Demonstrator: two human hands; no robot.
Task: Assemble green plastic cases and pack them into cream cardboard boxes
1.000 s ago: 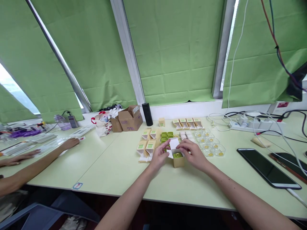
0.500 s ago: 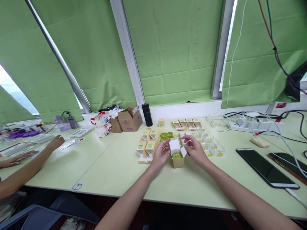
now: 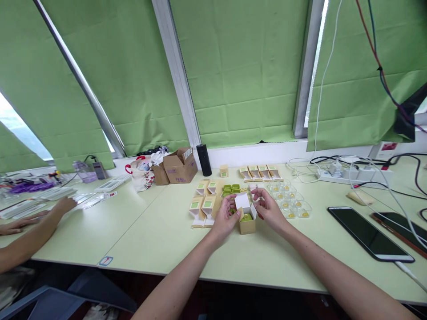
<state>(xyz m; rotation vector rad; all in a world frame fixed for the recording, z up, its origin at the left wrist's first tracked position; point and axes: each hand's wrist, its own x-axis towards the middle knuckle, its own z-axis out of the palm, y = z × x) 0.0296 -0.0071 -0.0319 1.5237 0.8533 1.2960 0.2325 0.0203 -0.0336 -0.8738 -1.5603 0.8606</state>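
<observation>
A small tan cardboard box stands on the pale green table with its white flaps up and a green round item inside. My left hand curls round the box's left side, thumb on the left flap. My right hand pinches the right flap at the box's far right corner. Flat, unfolded tan boxes lie just left of my hands. Green trays lie behind the box, and clear cups with yellow pieces are to its right.
More folded boxes line the back, beside a black cylinder and brown cartons. A power strip with cables and two phones lie at the right. Another person's hands work at the left among clear packets.
My hands have shifted slightly away from me and the box's flaps have been lifted open. The other person's hand at the left has pulled back toward them.
</observation>
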